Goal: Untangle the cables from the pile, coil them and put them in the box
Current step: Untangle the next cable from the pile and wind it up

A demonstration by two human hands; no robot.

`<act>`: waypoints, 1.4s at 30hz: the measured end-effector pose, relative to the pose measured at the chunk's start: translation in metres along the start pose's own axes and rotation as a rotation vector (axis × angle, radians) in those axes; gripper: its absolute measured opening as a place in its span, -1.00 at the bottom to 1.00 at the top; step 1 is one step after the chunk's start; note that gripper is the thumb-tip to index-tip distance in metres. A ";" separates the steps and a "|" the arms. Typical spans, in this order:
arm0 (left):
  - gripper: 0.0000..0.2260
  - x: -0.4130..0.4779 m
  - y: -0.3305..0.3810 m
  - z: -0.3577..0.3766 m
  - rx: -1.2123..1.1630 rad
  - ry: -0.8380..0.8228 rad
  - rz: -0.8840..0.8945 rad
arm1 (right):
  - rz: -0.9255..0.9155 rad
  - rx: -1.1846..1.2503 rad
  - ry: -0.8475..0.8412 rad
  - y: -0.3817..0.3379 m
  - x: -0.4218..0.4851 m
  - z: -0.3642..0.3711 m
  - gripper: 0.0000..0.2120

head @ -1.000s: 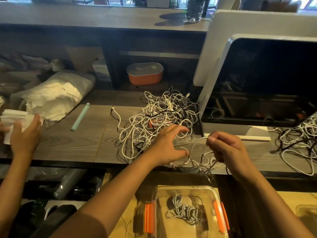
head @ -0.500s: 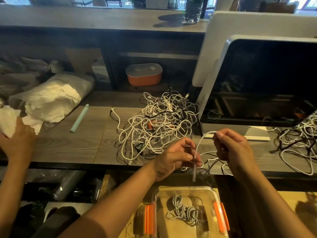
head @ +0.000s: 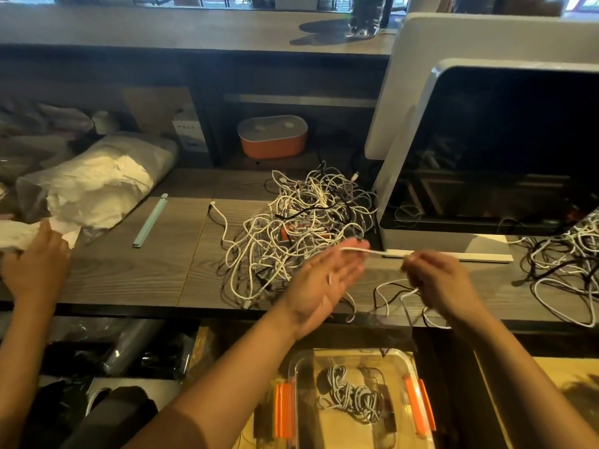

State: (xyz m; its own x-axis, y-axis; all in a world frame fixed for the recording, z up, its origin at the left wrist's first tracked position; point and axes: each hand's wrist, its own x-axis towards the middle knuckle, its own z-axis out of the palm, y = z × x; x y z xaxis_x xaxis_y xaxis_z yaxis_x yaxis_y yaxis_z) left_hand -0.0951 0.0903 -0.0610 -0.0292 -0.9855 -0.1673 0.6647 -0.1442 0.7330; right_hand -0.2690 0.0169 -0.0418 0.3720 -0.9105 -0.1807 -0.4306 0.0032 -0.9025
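— Where does the one view look from?
— From the person's head, above the near side of the cable pile [head: 304, 228]. It faces forward and tilts down at the worktop [head: 129, 273] under the pile.
— How near?
— Near. Both forearms enter from the bottom edge. The left hand [head: 324, 280] and right hand [head: 437, 283] sit just this side of the pile, and the white cable [head: 372, 251] pinched by the right hand shows as a single strand.
— How wide?
— Wide-angle. It takes in the box [head: 350, 351] below the pile's near side, a monitor [head: 502, 157] right of the pile and a ledge [head: 194, 27] beyond it.
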 end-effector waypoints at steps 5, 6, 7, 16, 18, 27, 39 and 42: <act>-0.71 0.019 0.017 0.011 -0.336 0.159 0.184 | 0.099 -0.501 -0.490 0.021 -0.005 0.023 -0.76; -0.70 0.021 0.016 0.011 -0.247 0.163 0.179 | 0.072 -0.462 -0.467 0.021 -0.007 0.026 -0.76; -0.70 0.021 0.013 0.012 -0.129 0.168 0.164 | 0.060 -0.399 -0.430 0.020 -0.009 0.028 -0.76; -0.68 0.006 -0.014 -0.014 0.578 -0.002 -0.067 | 0.092 0.262 -0.058 0.005 -0.004 0.015 -0.72; -0.63 0.006 -0.020 -0.015 0.697 -0.038 -0.121 | 0.104 0.308 -0.045 0.003 -0.004 0.014 -0.71; -0.76 0.005 -0.033 -0.021 1.050 -0.055 -0.255 | 0.121 0.418 0.122 0.001 0.000 0.006 -0.71; -0.71 0.032 -0.019 0.026 0.275 0.344 0.215 | 0.053 -0.238 -0.367 0.021 -0.012 0.055 -0.66; -0.70 0.038 -0.018 0.014 0.561 0.391 0.221 | 0.027 -0.278 -0.358 0.020 -0.016 0.052 -0.70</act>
State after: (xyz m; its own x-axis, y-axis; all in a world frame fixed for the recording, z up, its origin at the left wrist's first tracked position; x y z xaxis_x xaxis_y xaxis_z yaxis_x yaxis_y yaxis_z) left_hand -0.1190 0.0545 -0.0713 0.4011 -0.9078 -0.1224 0.1374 -0.0725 0.9879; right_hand -0.2412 0.0527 -0.0775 0.5978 -0.7108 -0.3707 -0.6301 -0.1306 -0.7655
